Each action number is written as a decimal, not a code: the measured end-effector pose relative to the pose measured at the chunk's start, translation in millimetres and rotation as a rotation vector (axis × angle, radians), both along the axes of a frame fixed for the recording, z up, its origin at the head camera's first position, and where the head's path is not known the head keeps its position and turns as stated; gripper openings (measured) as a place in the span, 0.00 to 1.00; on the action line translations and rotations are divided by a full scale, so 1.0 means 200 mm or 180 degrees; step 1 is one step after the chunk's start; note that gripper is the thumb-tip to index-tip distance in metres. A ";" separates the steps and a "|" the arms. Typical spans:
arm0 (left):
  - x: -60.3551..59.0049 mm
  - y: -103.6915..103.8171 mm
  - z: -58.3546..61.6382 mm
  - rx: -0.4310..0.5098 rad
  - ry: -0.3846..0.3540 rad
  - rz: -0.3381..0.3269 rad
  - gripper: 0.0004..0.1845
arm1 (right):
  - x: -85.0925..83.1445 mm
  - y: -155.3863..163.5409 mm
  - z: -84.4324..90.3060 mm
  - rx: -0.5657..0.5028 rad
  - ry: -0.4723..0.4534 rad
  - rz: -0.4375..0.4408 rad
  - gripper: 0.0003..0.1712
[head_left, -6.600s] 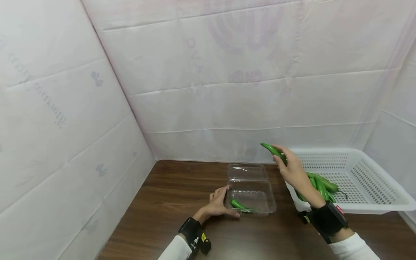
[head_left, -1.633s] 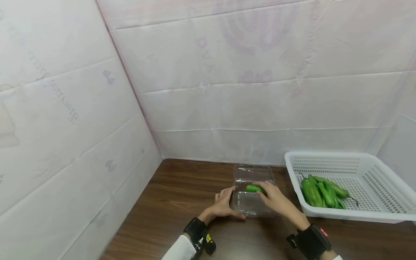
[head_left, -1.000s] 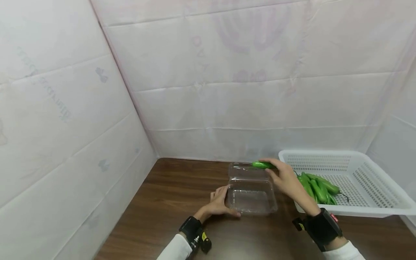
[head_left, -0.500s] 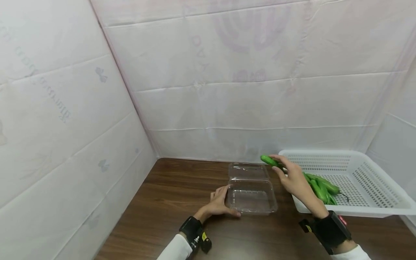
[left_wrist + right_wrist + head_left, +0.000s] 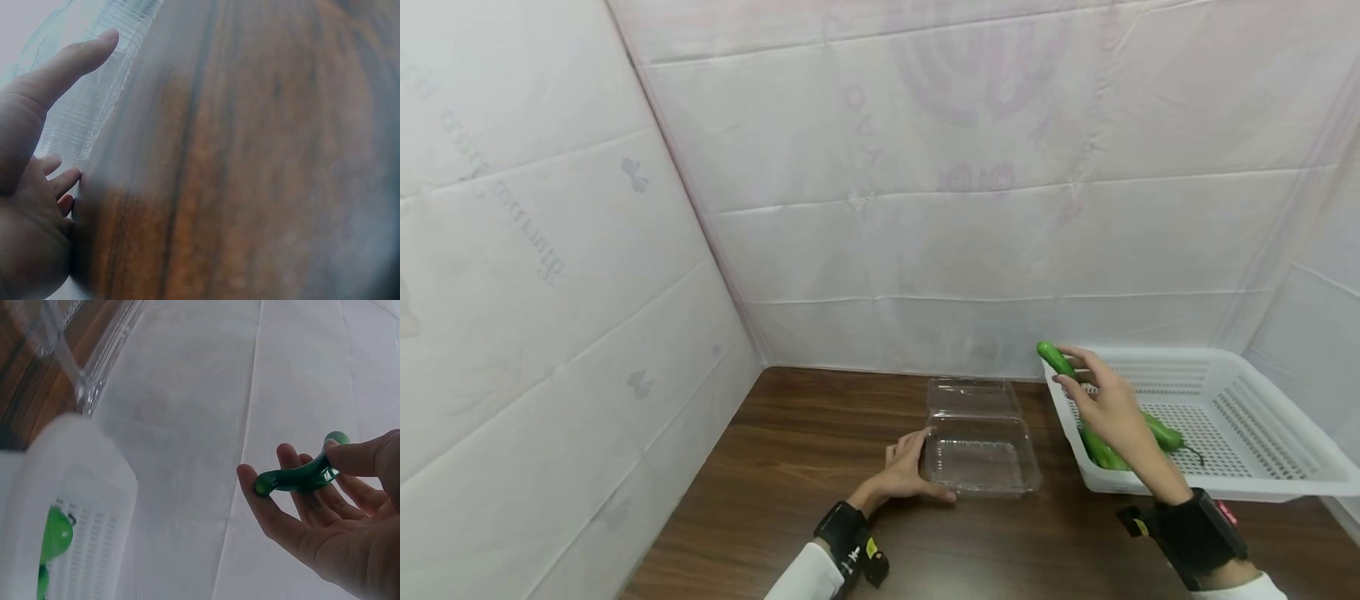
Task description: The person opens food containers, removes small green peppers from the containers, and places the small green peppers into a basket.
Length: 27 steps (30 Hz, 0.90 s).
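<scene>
In the head view a green chili pepper (image 5: 1054, 358) is pinched between the thumb and fingers of my right hand (image 5: 1111, 412), above the left side of a white basket (image 5: 1240, 485). The right wrist view shows this curved pepper (image 5: 299, 479) held at both ends. My left hand (image 5: 901, 477) touches the left front corner of a clear plastic clamshell box (image 5: 983, 462), thumb along the front and fingers at the left side. The box lies with its lid folded back and no pepper in it. In the left wrist view the thumb (image 5: 75, 65) is stretched out.
Green peppers (image 5: 1163, 433) lie in the left part of the basket, partly hidden by my right arm. A brown wooden tabletop (image 5: 790, 467) carries box and basket. White sheeting (image 5: 880, 250) walls the back and sides.
A pepper lay in the box at first; now none does. My right hand has carried the held pepper from over the box rightward to the basket. My left hand has stayed.
</scene>
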<state>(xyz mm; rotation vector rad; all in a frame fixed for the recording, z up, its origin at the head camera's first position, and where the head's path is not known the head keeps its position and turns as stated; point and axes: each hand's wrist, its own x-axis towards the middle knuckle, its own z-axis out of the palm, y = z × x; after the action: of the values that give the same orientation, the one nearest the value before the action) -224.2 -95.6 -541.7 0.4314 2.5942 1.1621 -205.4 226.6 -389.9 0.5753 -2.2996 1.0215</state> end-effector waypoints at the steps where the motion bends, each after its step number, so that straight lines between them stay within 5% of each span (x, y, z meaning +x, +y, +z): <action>1: 0.00 0.00 0.00 -0.0002 0.0008 0.0003 0.65 | 0.00 0.01 0.00 -0.0032 -0.0009 0.0009 0.28; 13: 0.00 0.00 0.00 0.0012 -0.0073 0.0065 0.64 | 0.02 0.14 0.05 -0.0214 -0.0145 -0.0059 0.27; 27: 0.00 0.00 0.00 0.0002 -0.0049 0.0030 0.64 | 0.02 0.20 0.04 -0.0075 -0.0124 -0.0527 0.26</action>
<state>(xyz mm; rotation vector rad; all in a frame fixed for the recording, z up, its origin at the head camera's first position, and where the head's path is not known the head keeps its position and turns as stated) -224.0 -95.6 -542.0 0.4090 2.5855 1.1648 -200.5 266.1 -382.8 0.3517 -2.3221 0.9866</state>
